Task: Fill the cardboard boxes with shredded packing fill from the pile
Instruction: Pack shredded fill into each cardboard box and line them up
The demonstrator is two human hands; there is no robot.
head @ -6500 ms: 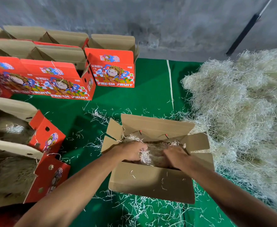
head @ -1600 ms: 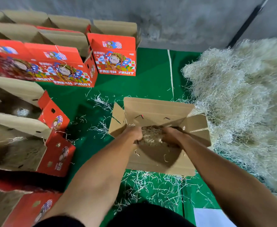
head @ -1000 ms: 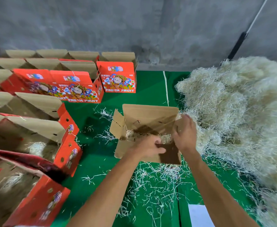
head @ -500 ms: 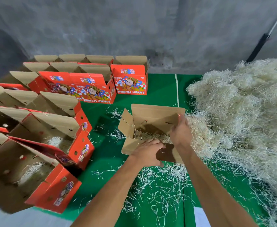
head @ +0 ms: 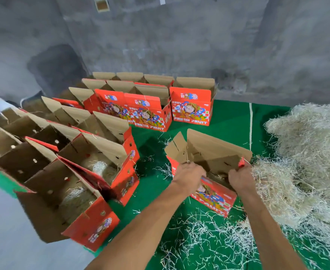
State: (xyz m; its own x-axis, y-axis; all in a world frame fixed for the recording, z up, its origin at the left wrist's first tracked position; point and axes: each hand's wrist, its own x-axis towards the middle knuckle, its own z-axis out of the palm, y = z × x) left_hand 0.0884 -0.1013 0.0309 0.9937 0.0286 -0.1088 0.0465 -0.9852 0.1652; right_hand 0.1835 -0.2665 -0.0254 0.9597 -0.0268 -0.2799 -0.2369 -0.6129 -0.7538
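From the head camera, both bare forearms reach forward over a green mat (head: 228,121); the left hand (head: 188,176) grips the near-left top edge of an open red fruit box (head: 214,195), fingers curled over the rim, and the right hand (head: 240,177) grips the near-right top edge of that box the same way, knuckles toward the camera. The box sits tilted, its printed red face turned toward the viewer and its brown flaps (head: 216,147) standing up behind the hands; a little shredded fill shows inside it between the two hands, though how full it is cannot be told. The pile of shredded packing fill (head: 306,152) lies on the right of the mat, pale and straw-like, its nearest edge touching the right side of the held box; loose strands (head: 203,230) are scattered over the mat in front of the box. To the left stand rows of open red boxes (head: 94,172), flaps up, set side by side; the nearest ones show fill in their bottoms. Further back, near a grey concrete wall (head: 179,39), more red boxes printed FRESH FRUIT (head: 191,108) stand upright in a line; a thin white line (head: 250,121) runs across the mat between these and the pile.
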